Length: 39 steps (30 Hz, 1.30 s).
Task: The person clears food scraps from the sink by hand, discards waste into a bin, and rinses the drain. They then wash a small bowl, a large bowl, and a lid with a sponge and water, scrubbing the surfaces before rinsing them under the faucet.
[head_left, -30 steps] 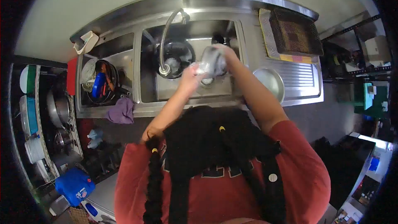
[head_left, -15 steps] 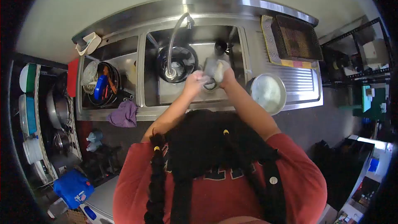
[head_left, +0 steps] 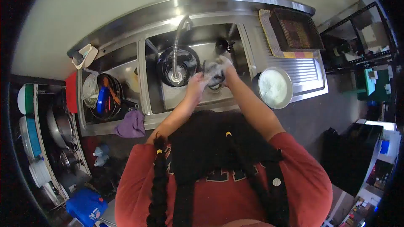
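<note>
Over the right part of the middle sink basin point(head_left: 168, 101), my left hand point(head_left: 197, 85) and my right hand point(head_left: 227, 70) are close together on a dark grey item point(head_left: 213, 70) covered with suds. My left hand grips its left side, its fingers wrapped round it. At the right side my right hand is closed on something whitish and foamy, too blurred to name. A round metal rim point(head_left: 215, 87) shows just beneath the hands. The black pan point(head_left: 189, 61) with water lies to their left, under the hose faucet point(head_left: 176, 46). A dark cup point(head_left: 221, 45) stands behind them.
A pot of foamy water point(head_left: 274, 87) sits on the right counter edge. Behind it, a dark wire basket point(head_left: 296, 29) rests on a patterned cloth point(head_left: 269, 33). The left basin holds stacked pans and utensils point(head_left: 105, 96); a purple cloth point(head_left: 130, 125) hangs over its front edge.
The grey item has turned between my hands, from upright to more tilted and rounded in outline. The whole view has shifted and rotated slightly.
</note>
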{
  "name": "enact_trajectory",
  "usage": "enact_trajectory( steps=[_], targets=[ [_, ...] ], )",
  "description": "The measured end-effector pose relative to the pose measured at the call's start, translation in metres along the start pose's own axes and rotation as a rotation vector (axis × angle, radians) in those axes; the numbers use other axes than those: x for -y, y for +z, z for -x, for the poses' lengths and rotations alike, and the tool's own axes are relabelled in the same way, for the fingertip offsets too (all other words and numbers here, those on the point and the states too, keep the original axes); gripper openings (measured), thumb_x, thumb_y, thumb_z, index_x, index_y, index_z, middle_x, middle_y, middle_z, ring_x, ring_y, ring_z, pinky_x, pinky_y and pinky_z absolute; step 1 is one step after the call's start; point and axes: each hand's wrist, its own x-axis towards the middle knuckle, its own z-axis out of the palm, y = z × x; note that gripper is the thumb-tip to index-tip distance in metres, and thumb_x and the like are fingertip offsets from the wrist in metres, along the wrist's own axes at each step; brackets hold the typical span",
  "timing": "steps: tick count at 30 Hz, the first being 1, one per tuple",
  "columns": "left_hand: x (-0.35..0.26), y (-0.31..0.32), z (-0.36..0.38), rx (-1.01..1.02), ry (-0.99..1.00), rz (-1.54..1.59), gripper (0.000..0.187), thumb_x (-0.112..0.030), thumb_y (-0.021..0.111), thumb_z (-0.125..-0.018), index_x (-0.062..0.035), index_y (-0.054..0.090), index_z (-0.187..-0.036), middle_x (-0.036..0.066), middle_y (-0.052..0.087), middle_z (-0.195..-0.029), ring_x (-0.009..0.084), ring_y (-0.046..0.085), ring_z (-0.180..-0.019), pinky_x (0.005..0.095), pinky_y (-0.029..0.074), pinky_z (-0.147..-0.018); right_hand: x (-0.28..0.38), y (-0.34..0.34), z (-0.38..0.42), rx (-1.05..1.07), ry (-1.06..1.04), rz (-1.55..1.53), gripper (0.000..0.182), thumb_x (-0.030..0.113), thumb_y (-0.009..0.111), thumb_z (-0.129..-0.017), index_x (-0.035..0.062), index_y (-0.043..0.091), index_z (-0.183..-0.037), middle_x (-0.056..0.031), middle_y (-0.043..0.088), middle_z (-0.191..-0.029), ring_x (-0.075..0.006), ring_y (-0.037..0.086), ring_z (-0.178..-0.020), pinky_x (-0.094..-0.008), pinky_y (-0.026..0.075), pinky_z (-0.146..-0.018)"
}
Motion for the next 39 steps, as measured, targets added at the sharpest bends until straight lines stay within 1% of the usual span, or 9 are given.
enact_trajectory(
  steps=[2,4,7,12,23,27,31,36,39],
  targets=[
    [-0.006,-0.001,0.000,-0.005,-0.054,0.107,0.019,-0.011,0.053,-0.095,-0.0045,0.058,-0.112,0.008,0.064,-0.112,0.0201,0.062,-0.102,0.0341,0.052,-0.083,0.063,-0.011,0.022,0.303,0.811,-0.650,0.030,0.031,0.054,-0.093,0.0039,0.065,-0.102,-0.0126,0.068,-0.108,-0.0275,0.066,-0.093,-0.0437,0.051,-0.086],
    [-0.005,-0.005,-0.002,-0.025,-0.105,0.228,0.022,-0.016,0.051,-0.097,-0.0049,0.058,-0.115,0.008,0.063,-0.115,0.0218,0.061,-0.106,0.0359,0.052,-0.085,0.041,-0.010,0.018,0.281,0.687,-0.621,0.034,0.036,0.056,-0.092,0.0048,0.066,-0.102,-0.0124,0.070,-0.100,-0.0289,0.067,-0.084,-0.0440,0.053,-0.080],
    [-0.014,-0.001,-0.016,-0.161,-0.293,0.348,0.048,-0.046,0.043,-0.099,-0.0066,0.052,-0.126,0.011,0.059,-0.123,0.0279,0.059,-0.111,0.0485,0.050,-0.093,0.025,0.004,0.020,-0.047,0.360,-0.412,0.035,0.037,0.059,-0.090,0.0059,0.066,-0.102,-0.0133,0.070,-0.099,-0.0275,0.068,-0.084,-0.0422,0.054,-0.075],
    [-0.029,-0.009,-0.023,0.112,-0.644,0.432,0.060,-0.057,0.051,-0.091,-0.0080,0.054,-0.124,0.013,0.061,-0.120,0.0280,0.061,-0.108,0.0502,0.053,-0.086,0.070,0.016,0.068,0.319,-0.948,1.224,0.017,0.033,0.066,-0.079,0.0228,0.066,-0.092,-0.0092,0.065,-0.082,-0.0338,0.063,-0.071,-0.0460,0.049,-0.063],
    [0.072,-0.019,-0.050,-0.110,-0.341,-0.182,0.054,-0.057,0.042,-0.094,-0.0201,0.046,-0.134,0.010,0.054,-0.131,0.0299,0.058,-0.109,0.0576,0.046,-0.087,0.014,0.005,0.042,0.323,-0.207,1.278,0.028,0.019,0.065,-0.077,0.0098,0.067,-0.104,-0.0216,0.066,-0.090,-0.0370,0.064,-0.088,-0.0474,0.051,-0.079],
    [-0.001,0.009,-0.018,-0.233,-0.253,-0.374,0.063,-0.051,0.038,-0.097,-0.0041,0.045,-0.138,0.015,0.061,-0.118,0.0270,0.060,-0.106,0.0424,0.049,-0.087,0.019,-0.003,0.049,0.766,-0.187,1.222,0.027,0.011,0.068,-0.075,0.0043,0.067,-0.101,-0.0219,0.067,-0.096,-0.0360,0.065,-0.095,-0.0444,0.052,-0.083],
    [0.050,0.008,-0.027,-0.207,-0.147,-0.539,0.058,-0.047,0.040,-0.098,-0.0069,0.046,-0.139,0.015,0.061,-0.116,0.0230,0.062,-0.103,0.0343,0.050,-0.080,0.067,-0.012,0.056,0.575,-0.206,1.468,0.015,0.012,0.062,-0.080,0.0014,0.066,-0.090,-0.0202,0.066,-0.094,-0.0368,0.064,-0.092,-0.0426,0.052,-0.080],
    [0.031,0.025,-0.021,-0.181,-0.380,-0.372,0.052,-0.047,0.039,-0.099,-0.0090,0.049,-0.132,0.018,0.060,-0.116,0.0333,0.066,-0.095,0.0421,0.059,-0.066,-0.021,-0.029,0.042,0.713,-0.551,1.187,0.022,0.014,0.063,-0.078,0.0039,0.066,-0.098,-0.0174,0.067,-0.097,-0.0361,0.064,-0.093,-0.0458,0.052,-0.082],
    [0.076,-0.004,-0.041,-0.213,-0.503,-0.235,0.040,-0.034,0.037,-0.101,-0.0079,0.054,-0.126,0.014,0.064,-0.111,0.0295,0.069,-0.086,0.0470,0.059,-0.059,0.000,-0.058,0.044,0.869,-0.102,1.321,0.039,0.011,0.067,-0.073,0.0113,0.063,-0.112,-0.0181,0.067,-0.103,-0.0356,0.064,-0.099,-0.0464,0.050,-0.087]
  ],
)
